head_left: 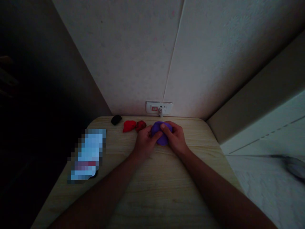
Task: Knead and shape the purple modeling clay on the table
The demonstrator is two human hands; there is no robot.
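Observation:
A flattened, roundish piece of purple modelling clay (162, 137) is held between both hands, near the back of the wooden table. My left hand (145, 139) grips its left side, the thumb lying on the face of the clay. On the right side my right hand (176, 136) is closed around the edge, its thumb pressed near the upper middle. The fingers behind the clay are mostly hidden. Left of the hands lie a bright red lump (129, 126), a dark red lump (141, 125) and a small black lump (116, 120).
A phone-like device with a blurred screen (89, 154) rests at the left of the wooden table (157, 190). Behind the table, a socket plate (152, 107) with a plug in it is set in the wall (133, 63). A pale furniture panel (257, 121) stands at the right.

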